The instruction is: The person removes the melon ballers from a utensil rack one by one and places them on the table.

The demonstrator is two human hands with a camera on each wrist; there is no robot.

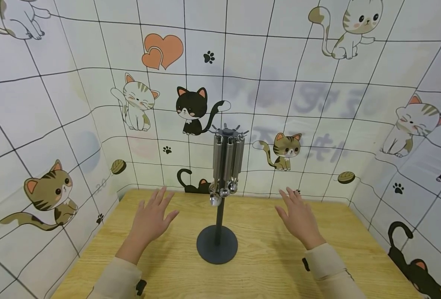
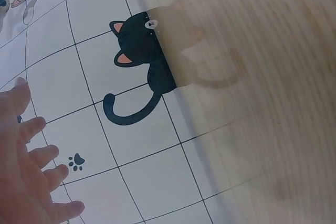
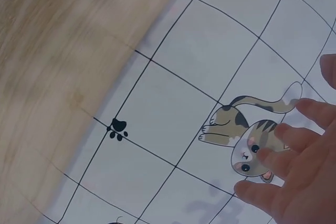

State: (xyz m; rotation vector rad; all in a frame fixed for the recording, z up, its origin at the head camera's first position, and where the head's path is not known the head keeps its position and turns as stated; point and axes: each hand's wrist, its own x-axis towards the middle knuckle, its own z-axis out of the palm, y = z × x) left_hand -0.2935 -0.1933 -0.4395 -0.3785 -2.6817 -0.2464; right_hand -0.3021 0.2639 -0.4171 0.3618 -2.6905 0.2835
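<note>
A dark grey stand (image 1: 219, 216) with a round base rises upright from the wooden table. From the spoked top of the stand hang several shiny metal utensils (image 1: 227, 158) with tubular handles, their small rounded ends pointing down. To the left of the stand, my left hand (image 1: 151, 218) is held over the table with fingers spread, holding nothing. My right hand (image 1: 299, 218) is on the other side, fingers straight and slightly apart, also bare. Both hands are apart from the stand. Extended fingers of the left hand (image 2: 31, 166) and right hand (image 3: 299, 166) show in the wrist views.
The wooden table (image 1: 257, 265) ends at a white back wall (image 1: 205, 166) covered in a grid with cartoon cats, paws and hearts. Similar printed side walls (image 1: 29, 137) enclose it on the left and right.
</note>
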